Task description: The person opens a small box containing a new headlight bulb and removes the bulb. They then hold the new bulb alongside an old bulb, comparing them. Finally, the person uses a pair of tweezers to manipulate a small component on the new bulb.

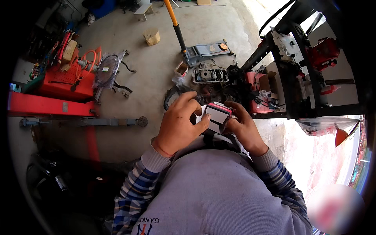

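Observation:
A small white, black and red cardboard box (219, 118) is held up in front of my chest. My right hand (246, 129) grips its right side, with the thumb on the near edge and the fingers around the far corner. At its left edge, my left hand (177, 124) is closed with bent fingers, its thumb pressed against the box beside a white part that looks like a flap. What lies inside the box is hidden. Beyond my hands, an engine part like a cylinder head (211, 76) lies on the floor among dark parts.
A floor jack (205, 51) with an orange-and-black handle stands beyond the parts. To the right rises a black metal frame (282, 78) with a red bottle jack (324, 53). Red equipment (51, 105) and a plastic-wrapped item (107, 70) stand left; a wood stump (151, 37) sits farther off.

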Available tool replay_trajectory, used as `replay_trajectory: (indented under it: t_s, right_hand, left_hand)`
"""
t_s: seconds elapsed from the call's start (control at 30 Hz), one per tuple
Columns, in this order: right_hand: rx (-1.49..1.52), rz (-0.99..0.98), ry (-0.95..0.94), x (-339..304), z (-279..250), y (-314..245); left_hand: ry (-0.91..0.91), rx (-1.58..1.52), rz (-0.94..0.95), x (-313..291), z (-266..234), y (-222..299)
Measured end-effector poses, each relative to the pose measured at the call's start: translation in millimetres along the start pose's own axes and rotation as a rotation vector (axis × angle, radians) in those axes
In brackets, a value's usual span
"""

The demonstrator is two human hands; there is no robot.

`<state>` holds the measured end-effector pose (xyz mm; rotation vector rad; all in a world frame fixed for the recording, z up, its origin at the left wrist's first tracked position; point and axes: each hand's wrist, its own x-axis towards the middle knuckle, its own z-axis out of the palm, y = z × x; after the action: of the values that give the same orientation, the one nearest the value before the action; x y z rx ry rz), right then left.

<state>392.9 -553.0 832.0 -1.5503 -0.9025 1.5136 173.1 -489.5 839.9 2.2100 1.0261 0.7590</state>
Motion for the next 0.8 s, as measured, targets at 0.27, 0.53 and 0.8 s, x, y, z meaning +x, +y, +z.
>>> replay_trajectory:
  t_s: [0.27, 0.53, 0.8]
  right_hand:
    - [-0.348, -0.279, 0.213, 61.1, -37.7, 8.4]
    - [-0.45, -0.398, 0.195, 115.3, -81.0, 11.4]
    - [-0.524, -0.372, 0.183, 137.0, -105.9, 14.0]
  left_hand:
    - [-0.254, 0.715, 0.268, 75.9, 41.7, 12.0]
    - [-0.31, 0.617, 0.203, 148.4, 84.7, 10.4]
    - [-0.564, 0.725, 0.157, 204.8, 87.5, 10.8]
